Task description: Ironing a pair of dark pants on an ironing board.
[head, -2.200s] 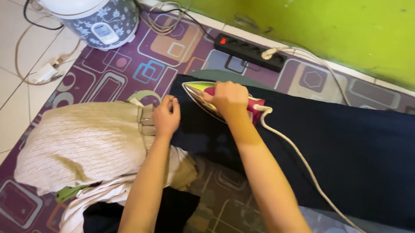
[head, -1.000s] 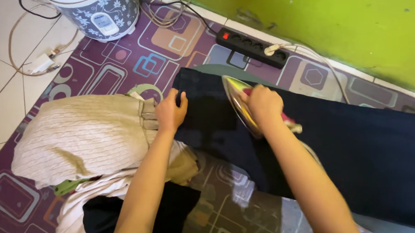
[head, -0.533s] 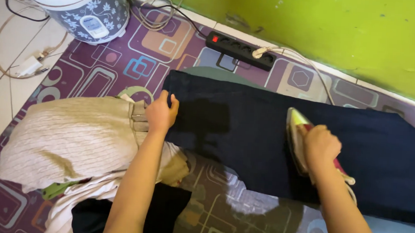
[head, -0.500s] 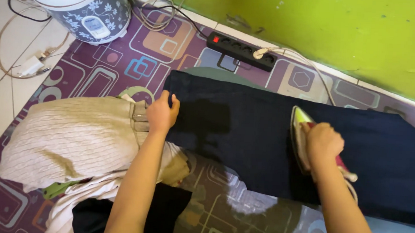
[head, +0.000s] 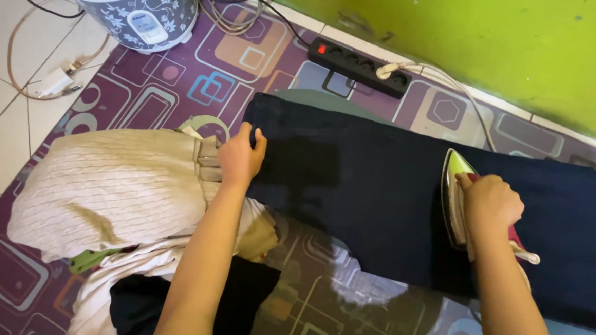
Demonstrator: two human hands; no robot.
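Observation:
A dark navy garment (head: 378, 192) lies spread flat on a purple patterned mat (head: 179, 93). My left hand (head: 241, 156) presses down on the garment's left edge, fingers curled over the cloth. My right hand (head: 492, 202) is closed around the pink handle of a clothes iron (head: 454, 196) with a lime-green body. The iron rests on the right part of the garment, its tip pointing away from me. Its white cord trails off by my right wrist.
A pile of clothes topped by a cream knitted piece (head: 113, 192) lies left of the garment. A black power strip (head: 357, 67) with a white plug sits along the green wall (head: 488, 41). A floral rice cooker (head: 133, 6) and loose cables stand at the far left.
My right hand slid the iron from the garment's left end across to its right part. My left hand stayed on the left edge. The view shifted slightly.

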